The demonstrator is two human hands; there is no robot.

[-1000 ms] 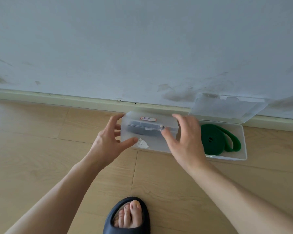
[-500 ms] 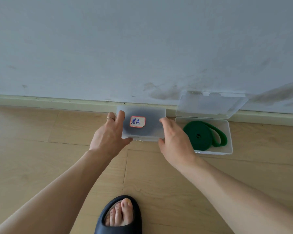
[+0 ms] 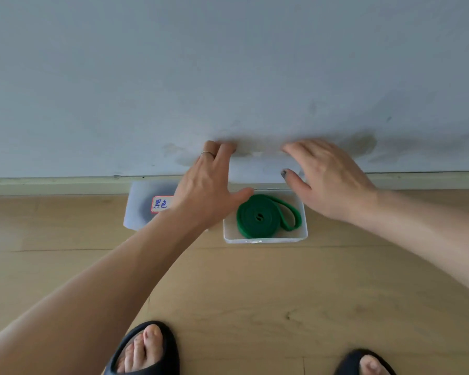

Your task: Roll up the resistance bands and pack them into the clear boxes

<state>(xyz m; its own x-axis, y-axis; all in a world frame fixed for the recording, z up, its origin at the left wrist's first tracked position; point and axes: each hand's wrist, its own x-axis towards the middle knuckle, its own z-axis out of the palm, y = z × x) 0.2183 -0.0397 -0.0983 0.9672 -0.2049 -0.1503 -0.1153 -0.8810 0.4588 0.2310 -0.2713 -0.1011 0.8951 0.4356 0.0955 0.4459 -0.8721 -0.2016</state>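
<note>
Open clear box [image 3: 266,235] is seen on the wooden floor [image 3: 255,288] against the baseboard [image 3: 52,182], with the rolled green resistance band [image 3: 260,216] inside. Its raised lid [image 3: 255,169] is blurred. Left hand [image 3: 209,185] is placed at the lid's left edge, right hand [image 3: 328,177] at its right edge; fingers look spread, but an actual grip on the lid cannot be told. The band lies just below and between both hands. Closed labelled box [image 3: 144,205] sits just left, partly hidden by the left wrist.
</note>
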